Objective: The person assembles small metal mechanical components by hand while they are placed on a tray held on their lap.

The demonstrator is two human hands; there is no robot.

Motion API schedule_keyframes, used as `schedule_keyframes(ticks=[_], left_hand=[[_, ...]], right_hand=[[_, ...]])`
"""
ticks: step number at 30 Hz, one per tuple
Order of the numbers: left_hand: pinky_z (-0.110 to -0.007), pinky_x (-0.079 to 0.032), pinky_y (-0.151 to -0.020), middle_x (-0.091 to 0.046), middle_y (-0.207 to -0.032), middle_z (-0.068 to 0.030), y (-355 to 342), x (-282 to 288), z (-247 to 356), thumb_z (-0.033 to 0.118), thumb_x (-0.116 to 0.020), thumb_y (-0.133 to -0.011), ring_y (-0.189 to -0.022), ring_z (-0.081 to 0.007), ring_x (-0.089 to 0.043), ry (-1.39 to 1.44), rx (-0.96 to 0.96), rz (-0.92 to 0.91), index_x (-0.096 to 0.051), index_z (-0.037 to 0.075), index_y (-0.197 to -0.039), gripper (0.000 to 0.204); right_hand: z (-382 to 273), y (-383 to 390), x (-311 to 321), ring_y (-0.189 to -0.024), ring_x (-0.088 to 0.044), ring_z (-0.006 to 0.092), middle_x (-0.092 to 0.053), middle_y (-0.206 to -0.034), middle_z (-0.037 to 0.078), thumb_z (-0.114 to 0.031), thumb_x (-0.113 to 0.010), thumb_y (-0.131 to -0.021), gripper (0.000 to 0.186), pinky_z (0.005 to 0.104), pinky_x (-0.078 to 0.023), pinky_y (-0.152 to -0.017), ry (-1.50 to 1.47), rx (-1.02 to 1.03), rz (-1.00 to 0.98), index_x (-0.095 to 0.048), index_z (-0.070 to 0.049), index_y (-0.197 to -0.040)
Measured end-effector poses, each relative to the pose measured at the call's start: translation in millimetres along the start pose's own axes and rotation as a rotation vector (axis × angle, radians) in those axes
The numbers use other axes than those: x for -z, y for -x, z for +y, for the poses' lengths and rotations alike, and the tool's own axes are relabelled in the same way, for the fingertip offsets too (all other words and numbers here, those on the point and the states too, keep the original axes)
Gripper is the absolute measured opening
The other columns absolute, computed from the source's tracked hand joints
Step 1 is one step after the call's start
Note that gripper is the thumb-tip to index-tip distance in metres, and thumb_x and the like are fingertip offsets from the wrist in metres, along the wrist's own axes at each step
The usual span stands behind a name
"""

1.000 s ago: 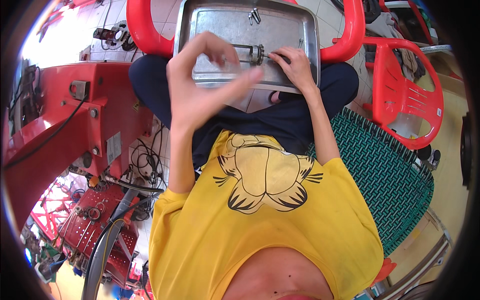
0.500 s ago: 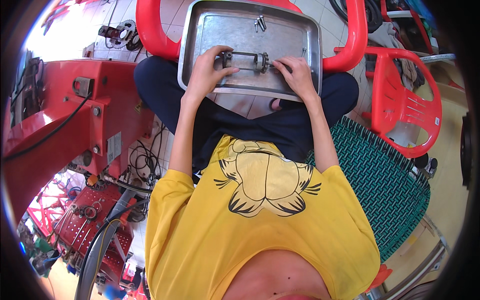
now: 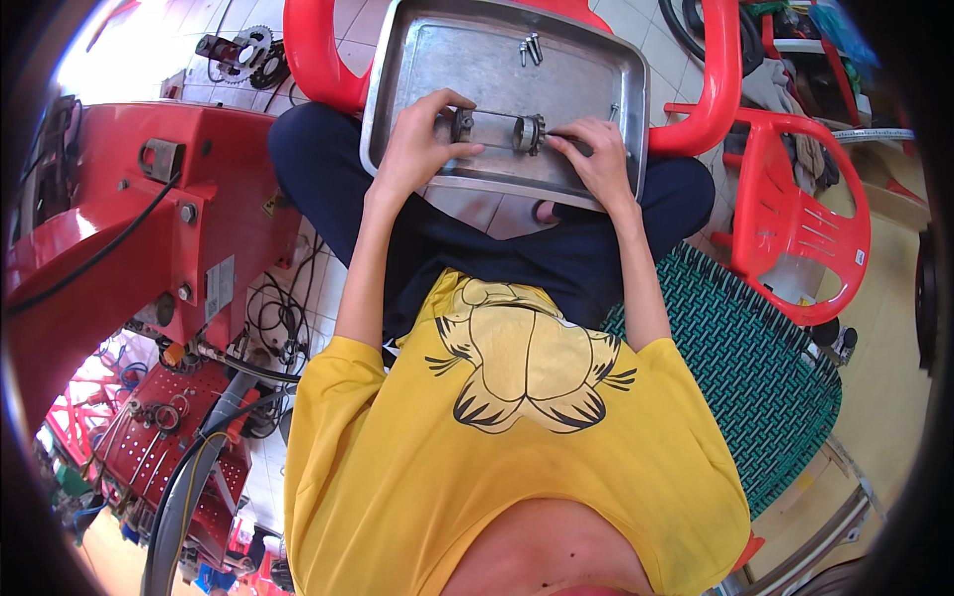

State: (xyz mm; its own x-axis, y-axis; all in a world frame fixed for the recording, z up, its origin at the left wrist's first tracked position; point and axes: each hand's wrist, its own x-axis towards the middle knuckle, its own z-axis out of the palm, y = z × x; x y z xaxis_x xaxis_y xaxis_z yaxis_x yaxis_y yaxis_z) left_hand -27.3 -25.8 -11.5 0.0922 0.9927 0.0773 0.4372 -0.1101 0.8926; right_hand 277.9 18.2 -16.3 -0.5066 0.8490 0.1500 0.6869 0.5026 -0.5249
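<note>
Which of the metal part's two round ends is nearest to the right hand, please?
The toothed end on the right, beside the right hand. The other end sits at the left hand, between thumb and forefinger.

Metal assembly [image 3: 522, 134]: two dark, ring-like ends, joined by thin rods; right end notched at rim. Laid crosswise over tray [image 3: 447, 60], left end gripped by left hand [image 3: 419, 147].
</note>
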Motion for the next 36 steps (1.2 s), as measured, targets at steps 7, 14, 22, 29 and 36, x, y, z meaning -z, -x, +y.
schedule_keyframes(ticks=[7, 14, 22, 29, 36], left_hand=[[-0.038, -0.054, -0.090, -0.075, -0.105, -0.0143, -1, 1, 4, 0.013, -0.095, -0.071, -0.101, -0.0286, -0.072, -0.001, 0.059, -0.024, -0.072, 0.005, -0.119, 0.054], [-0.037, -0.055, -0.096, -0.077, -0.112, -0.0090, -3, -1, -1, 0.015, -0.096, -0.070, -0.104, -0.0243, -0.072, -0.015, 0.053, -0.038, -0.073, 0.006, -0.119, 0.055], [-0.037, -0.054, -0.096, -0.078, -0.111, -0.0117, -3, 2, 8, 0.016, -0.096, -0.074, -0.102, -0.0213, -0.071, -0.073, 0.148, -0.073, -0.072, 0.006, -0.123, 0.056], [-0.035, -0.053, -0.095, -0.077, -0.108, -0.0119, -5, -1, 9, 0.015, -0.096, -0.073, -0.099, -0.0215, -0.070, -0.062, 0.140, -0.055, -0.073, 0.006, -0.123, 0.056], [-0.034, -0.053, -0.095, -0.078, -0.111, -0.0077, -5, 0, -2, 0.016, -0.095, -0.076, -0.100, -0.0179, -0.069, 0.014, 0.174, -0.076, -0.074, 0.007, -0.126, 0.055]], right_hand=[[-5, -2, -1, -0.096, -0.069, 0.0236, -0.076, -0.095, 0.005, -0.031, -0.080, -0.091, 0.023, 0.0395, -0.044, -0.091, 0.039, 0.018, 0.034, -0.079, -0.009, -0.096], [-8, 1, 5, -0.096, -0.068, 0.0238, -0.076, -0.095, 0.003, -0.033, -0.081, -0.088, 0.024, 0.0388, -0.044, -0.091, 0.023, 0.022, 0.043, -0.078, -0.011, -0.096], [0, 4, -6, -0.100, -0.067, 0.0233, -0.074, -0.095, 0.003, -0.032, -0.079, -0.092, 0.022, 0.0380, -0.043, -0.092, -0.007, 0.036, 0.098, -0.079, -0.013, -0.102], [-6, 4, 4, -0.101, -0.065, 0.0209, -0.074, -0.095, 0.000, -0.034, -0.076, -0.094, 0.021, 0.0378, -0.043, -0.093, -0.036, 0.023, 0.110, -0.079, -0.014, -0.101], [4, 7, -10, -0.100, -0.067, 0.0201, -0.074, -0.097, -0.001, -0.030, -0.079, -0.091, 0.019, 0.0378, -0.043, -0.093, -0.018, 0.010, 0.086, -0.076, -0.014, -0.100]])
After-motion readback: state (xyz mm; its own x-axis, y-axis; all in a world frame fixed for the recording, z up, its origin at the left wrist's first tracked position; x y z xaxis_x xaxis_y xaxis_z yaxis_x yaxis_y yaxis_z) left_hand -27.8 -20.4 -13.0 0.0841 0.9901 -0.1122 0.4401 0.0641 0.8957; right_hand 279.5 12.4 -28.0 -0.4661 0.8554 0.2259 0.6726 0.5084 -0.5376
